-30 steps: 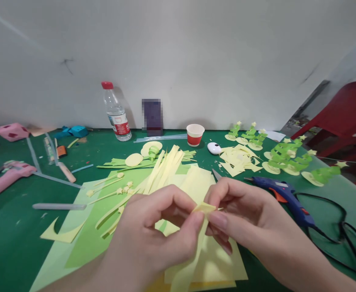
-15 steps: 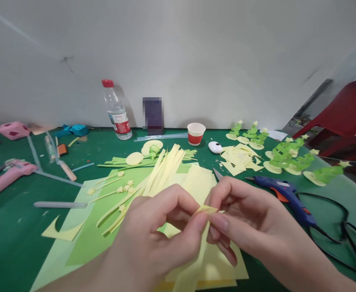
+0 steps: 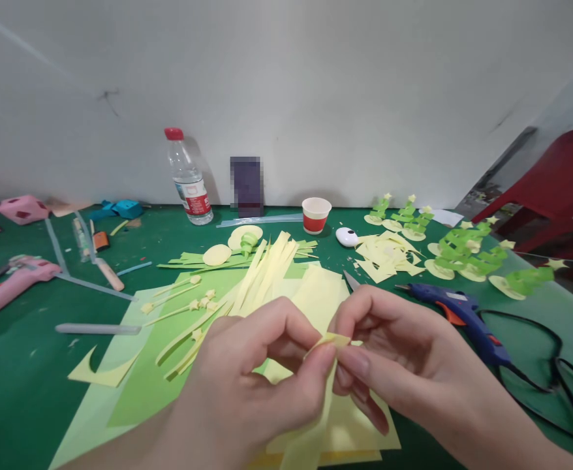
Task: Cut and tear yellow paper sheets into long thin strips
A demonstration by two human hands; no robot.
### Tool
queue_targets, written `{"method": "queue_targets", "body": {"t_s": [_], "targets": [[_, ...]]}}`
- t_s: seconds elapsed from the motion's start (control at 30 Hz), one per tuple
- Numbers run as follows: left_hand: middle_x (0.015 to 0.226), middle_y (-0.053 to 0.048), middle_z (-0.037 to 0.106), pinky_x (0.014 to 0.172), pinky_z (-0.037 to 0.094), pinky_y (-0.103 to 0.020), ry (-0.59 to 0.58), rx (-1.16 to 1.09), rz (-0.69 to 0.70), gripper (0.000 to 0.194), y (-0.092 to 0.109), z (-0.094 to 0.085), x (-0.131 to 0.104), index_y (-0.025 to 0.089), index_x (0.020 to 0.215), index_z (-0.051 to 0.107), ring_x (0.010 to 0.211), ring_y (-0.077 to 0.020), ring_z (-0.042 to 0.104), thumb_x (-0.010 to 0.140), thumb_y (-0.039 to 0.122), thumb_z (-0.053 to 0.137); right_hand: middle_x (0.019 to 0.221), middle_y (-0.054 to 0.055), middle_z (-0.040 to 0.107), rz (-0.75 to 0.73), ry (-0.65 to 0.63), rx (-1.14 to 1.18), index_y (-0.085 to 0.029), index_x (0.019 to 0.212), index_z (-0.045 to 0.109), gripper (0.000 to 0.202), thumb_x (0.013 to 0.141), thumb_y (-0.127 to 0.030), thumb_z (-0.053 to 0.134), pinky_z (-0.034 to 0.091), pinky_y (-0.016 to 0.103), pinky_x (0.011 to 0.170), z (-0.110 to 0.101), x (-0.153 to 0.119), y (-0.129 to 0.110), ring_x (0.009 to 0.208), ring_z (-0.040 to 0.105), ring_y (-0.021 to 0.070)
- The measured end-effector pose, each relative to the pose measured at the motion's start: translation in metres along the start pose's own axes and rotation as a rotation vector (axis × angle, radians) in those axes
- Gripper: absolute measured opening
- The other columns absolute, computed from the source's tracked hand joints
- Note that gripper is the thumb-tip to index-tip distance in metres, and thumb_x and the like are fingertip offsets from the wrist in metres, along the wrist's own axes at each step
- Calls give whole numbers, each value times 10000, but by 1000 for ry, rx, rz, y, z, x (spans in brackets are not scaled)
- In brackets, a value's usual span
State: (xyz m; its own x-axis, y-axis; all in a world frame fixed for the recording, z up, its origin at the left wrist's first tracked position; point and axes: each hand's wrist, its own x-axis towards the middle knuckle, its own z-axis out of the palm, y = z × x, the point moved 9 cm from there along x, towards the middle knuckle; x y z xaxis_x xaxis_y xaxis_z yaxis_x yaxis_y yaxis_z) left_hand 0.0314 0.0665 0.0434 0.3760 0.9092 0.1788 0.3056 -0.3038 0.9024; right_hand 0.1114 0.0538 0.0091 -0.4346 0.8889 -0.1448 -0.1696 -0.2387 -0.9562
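Between both hands is a pale yellow paper strip, folded at its upper end, its tail hanging down toward me. My left hand pinches the fold between thumb and forefinger. From the other side my right hand grips the same fold with thumb and fingertips. Beneath them lie yellow paper sheets and a green sheet. A bundle of yellow paper strips fans out behind my left hand. Small paper stars on thin strips lie to its left. A pointed metal blade shows behind my right hand.
A blue glue gun with a black cord lies at right, near green paper spirals topped with stars. Yellow scraps, a paper cup and a water bottle stand farther back. A pink glue gun is at left.
Both hands stay on the folded strip in nearly the same place. The fold has shifted slightly in the fingertips, and the lower fingers of my right hand have moved a little outward.
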Motion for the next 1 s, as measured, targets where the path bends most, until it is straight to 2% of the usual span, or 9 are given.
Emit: {"method": "queue_targets", "body": {"t_s": [0.13, 0.2, 0.4, 0.53, 0.6, 0.73, 0.9, 1.0], "targets": [[499, 53, 622, 443, 471, -177, 23, 20, -7, 215, -1, -2, 0, 227, 532, 401, 433, -105, 586, 710, 207, 520, 597, -52, 444, -61, 12, -72, -209, 746, 539, 101, 762, -110, 545, 382, 103, 420, -1, -1, -6, 476, 421, 45], [493, 55, 620, 439, 466, -172, 18, 1, -3, 215, -1, -1, 0, 226, 530, 403, 428, -102, 582, 705, 200, 526, 599, -46, 457, -76, 14, -96, -208, 741, 541, 88, 757, -123, 553, 382, 111, 415, 0, -2, -8, 478, 426, 50], [520, 58, 633, 397, 400, -130, -56, -182, -68, 193, -5, 5, 2, 214, 565, 476, 426, -74, 549, 745, 234, 542, 574, -32, 532, 26, 3, -49, -182, 668, 484, 134, 767, -205, 572, 349, 114, 378, -1, 0, -3, 430, 425, 39], [501, 51, 601, 403, 381, -132, -81, -93, -58, 175, -6, 3, 6, 206, 618, 593, 447, -80, 512, 773, 259, 532, 516, -62, 494, -20, 90, -80, -178, 640, 476, 145, 715, -162, 600, 328, 112, 360, -11, 2, -10, 385, 393, 26], [545, 43, 639, 439, 407, -136, -110, -84, -53, 178, -8, 4, 6, 205, 643, 637, 488, -89, 542, 780, 252, 533, 472, -78, 457, -52, 170, -109, -175, 621, 470, 144, 711, -141, 578, 309, 112, 356, -18, 1, -13, 368, 376, 23], [650, 53, 709, 506, 440, -123, -179, -161, -97, 158, -16, 10, 5, 221, 662, 690, 577, -92, 610, 770, 234, 576, 447, -76, 451, -89, 223, -173, -176, 605, 450, 141, 717, -161, 535, 312, 129, 357, -24, 2, -17, 365, 380, 33], [632, 72, 717, 559, 465, -115, -243, -371, -211, 199, -24, 17, 7, 220, 613, 684, 602, -77, 637, 786, 225, 585, 445, -80, 426, -111, 231, -177, -177, 601, 434, 120, 690, -171, 513, 303, 136, 335, -26, 4, -18, 349, 364, 33], [601, 76, 710, 560, 468, -113, -248, -419, -250, 206, -26, 18, 7, 210, 594, 681, 580, -69, 629, 781, 211, 595, 451, -83, 415, -104, 200, -162, -174, 608, 428, 124, 696, -175, 515, 300, 128, 332, -25, 5, -19, 349, 361, 28]]}}
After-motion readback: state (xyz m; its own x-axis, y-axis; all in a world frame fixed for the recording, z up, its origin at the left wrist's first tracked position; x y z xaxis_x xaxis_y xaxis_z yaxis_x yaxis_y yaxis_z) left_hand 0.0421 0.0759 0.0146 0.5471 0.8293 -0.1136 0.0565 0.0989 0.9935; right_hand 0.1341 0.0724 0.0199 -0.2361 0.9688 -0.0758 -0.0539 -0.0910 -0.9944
